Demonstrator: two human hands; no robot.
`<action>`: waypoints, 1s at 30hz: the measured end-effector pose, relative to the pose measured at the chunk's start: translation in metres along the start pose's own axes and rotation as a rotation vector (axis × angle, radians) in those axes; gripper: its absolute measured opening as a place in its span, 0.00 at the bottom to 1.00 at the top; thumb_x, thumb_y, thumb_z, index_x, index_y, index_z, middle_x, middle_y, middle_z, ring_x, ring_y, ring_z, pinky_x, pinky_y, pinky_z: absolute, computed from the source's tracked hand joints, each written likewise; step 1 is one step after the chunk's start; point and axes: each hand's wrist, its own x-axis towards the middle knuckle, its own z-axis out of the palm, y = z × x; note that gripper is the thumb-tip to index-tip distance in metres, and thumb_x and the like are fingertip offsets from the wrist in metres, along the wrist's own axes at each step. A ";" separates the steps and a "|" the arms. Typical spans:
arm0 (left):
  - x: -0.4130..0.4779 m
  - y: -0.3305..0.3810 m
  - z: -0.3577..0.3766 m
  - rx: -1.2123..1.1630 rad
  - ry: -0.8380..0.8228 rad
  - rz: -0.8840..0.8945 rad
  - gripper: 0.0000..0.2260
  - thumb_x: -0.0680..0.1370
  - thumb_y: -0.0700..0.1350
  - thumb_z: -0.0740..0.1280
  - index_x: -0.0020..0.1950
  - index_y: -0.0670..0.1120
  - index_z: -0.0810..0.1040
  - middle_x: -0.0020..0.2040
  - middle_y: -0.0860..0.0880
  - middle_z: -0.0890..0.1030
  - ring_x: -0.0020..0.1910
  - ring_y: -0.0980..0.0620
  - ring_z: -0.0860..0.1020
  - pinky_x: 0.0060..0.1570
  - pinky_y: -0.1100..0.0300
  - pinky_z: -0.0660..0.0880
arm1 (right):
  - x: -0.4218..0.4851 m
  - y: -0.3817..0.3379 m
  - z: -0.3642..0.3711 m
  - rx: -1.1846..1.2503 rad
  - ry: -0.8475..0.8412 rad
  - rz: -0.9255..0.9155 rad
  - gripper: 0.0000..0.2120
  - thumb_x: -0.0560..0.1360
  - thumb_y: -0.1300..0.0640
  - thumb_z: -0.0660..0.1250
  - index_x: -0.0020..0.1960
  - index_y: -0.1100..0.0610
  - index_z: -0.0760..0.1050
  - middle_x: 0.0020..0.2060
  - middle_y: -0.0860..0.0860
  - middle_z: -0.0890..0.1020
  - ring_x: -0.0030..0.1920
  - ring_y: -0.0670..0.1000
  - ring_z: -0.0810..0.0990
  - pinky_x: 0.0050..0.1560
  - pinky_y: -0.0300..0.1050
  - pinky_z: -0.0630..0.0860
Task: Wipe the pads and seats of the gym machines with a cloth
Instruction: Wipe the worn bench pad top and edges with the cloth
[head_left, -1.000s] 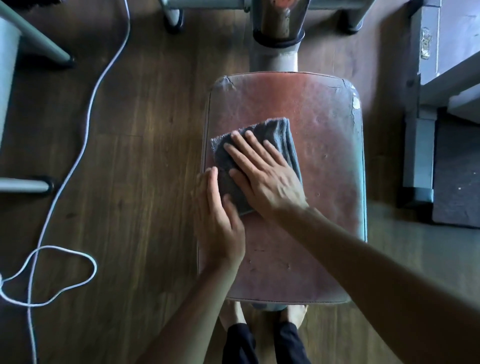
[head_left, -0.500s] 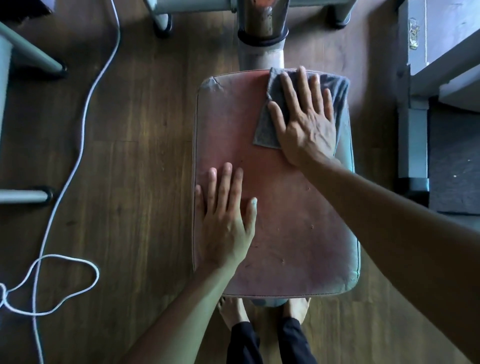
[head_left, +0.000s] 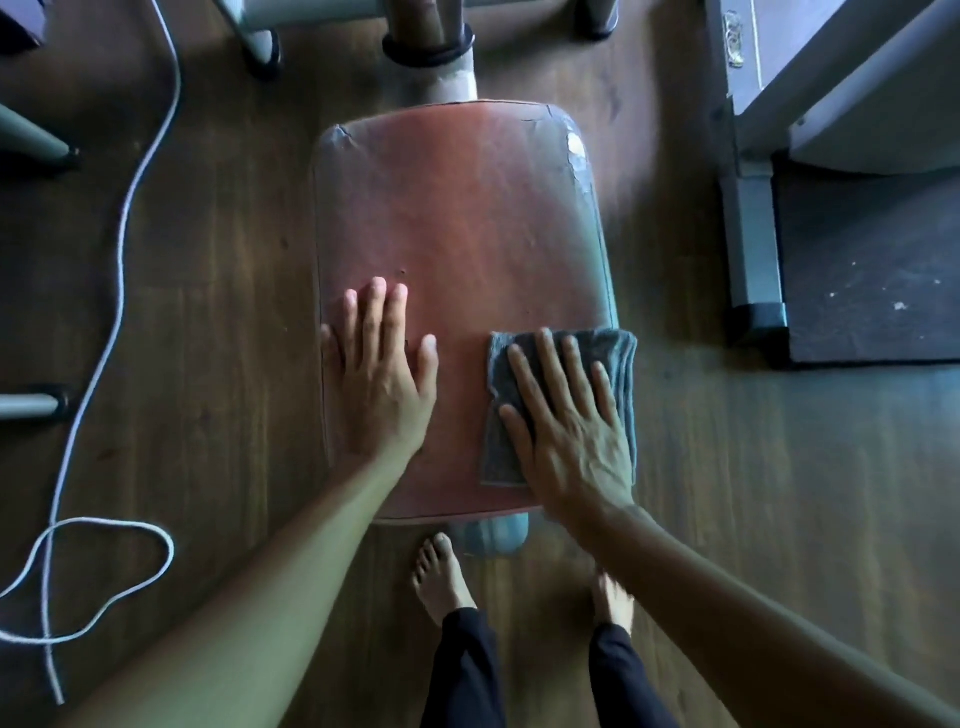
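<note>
A worn red padded seat (head_left: 467, 208) of a gym machine fills the middle of the view, with cracked vinyl at its far right corner. A folded grey cloth (head_left: 621, 358) lies on the seat's near right part and hangs slightly over the right edge. My right hand (head_left: 566, 431) presses flat on the cloth with fingers straight and spread. My left hand (head_left: 382, 376) rests flat on the seat's near left side, fingers straight, holding nothing.
The seat's post (head_left: 431, 57) rises at the far end. A white cable (head_left: 119, 249) loops over the wooden floor on the left. Grey machine frames (head_left: 753, 234) and a dark mat (head_left: 872, 270) stand at the right. My bare feet (head_left: 441, 577) are below the seat.
My right hand slid the cloth from the seat's far right corner down to its near right edge. My left hand stayed flat on the near left side.
</note>
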 end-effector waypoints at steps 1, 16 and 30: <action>-0.001 0.007 -0.001 -0.017 0.001 -0.031 0.24 0.83 0.53 0.54 0.78 0.47 0.64 0.79 0.47 0.63 0.79 0.44 0.58 0.77 0.40 0.53 | -0.007 0.003 0.001 -0.011 -0.004 -0.024 0.28 0.83 0.42 0.44 0.80 0.49 0.49 0.80 0.52 0.49 0.80 0.54 0.47 0.78 0.54 0.45; 0.014 0.101 0.030 -0.295 0.296 -0.152 0.19 0.79 0.49 0.59 0.65 0.42 0.79 0.63 0.41 0.79 0.64 0.37 0.76 0.65 0.38 0.70 | 0.085 0.039 -0.015 0.166 0.090 -0.146 0.30 0.79 0.45 0.42 0.78 0.52 0.57 0.80 0.55 0.49 0.80 0.56 0.44 0.78 0.54 0.44; 0.017 0.107 0.027 -0.550 0.404 -0.314 0.17 0.82 0.51 0.59 0.66 0.45 0.76 0.66 0.43 0.78 0.67 0.43 0.73 0.67 0.54 0.64 | 0.091 0.052 -0.004 0.152 0.209 -0.218 0.28 0.83 0.43 0.48 0.80 0.52 0.50 0.80 0.55 0.48 0.79 0.56 0.43 0.78 0.54 0.42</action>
